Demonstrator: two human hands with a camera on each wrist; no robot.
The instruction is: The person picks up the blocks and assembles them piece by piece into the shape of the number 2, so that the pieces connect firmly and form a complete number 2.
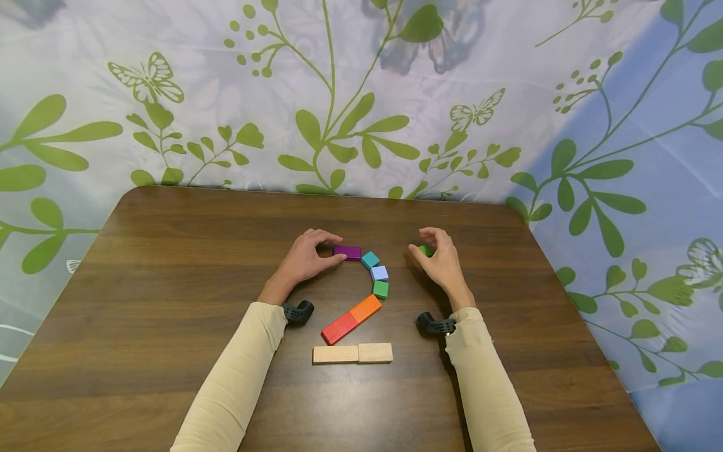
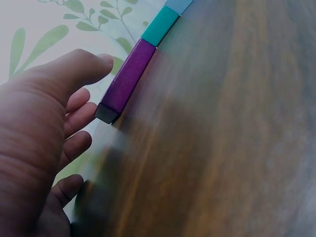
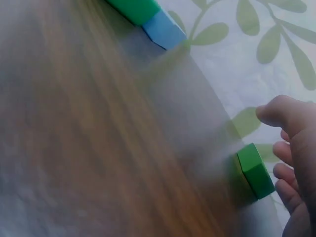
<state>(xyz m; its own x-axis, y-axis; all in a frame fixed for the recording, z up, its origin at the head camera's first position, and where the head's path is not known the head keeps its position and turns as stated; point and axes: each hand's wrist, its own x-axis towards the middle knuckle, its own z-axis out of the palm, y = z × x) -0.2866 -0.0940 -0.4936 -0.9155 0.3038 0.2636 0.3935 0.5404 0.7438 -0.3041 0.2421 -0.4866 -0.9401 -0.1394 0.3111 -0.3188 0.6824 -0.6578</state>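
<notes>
My left hand [image 1: 307, 256] is at the left end of a purple block [image 1: 351, 253], thumb on the near side and index finger on the far side. The left wrist view shows a gap between the thumb [image 2: 94, 65] and the purple block [image 2: 129, 81]. At the right, my right hand [image 1: 440, 258] is beside a lone green block [image 1: 425, 250], partly hidden by it. Seen from the right wrist, the thumb [image 3: 279, 114] is raised apart from this green block [image 3: 256, 170], and the fingers curve loosely behind it.
From the purple block, a teal cube [image 1: 370, 260], a light blue cube [image 1: 380, 274] and a green cube [image 1: 381, 289] curve down to an orange block [image 1: 366, 307] and a red block [image 1: 339, 328]. Two plain wooden blocks [image 1: 336, 355] lie nearer, end to end.
</notes>
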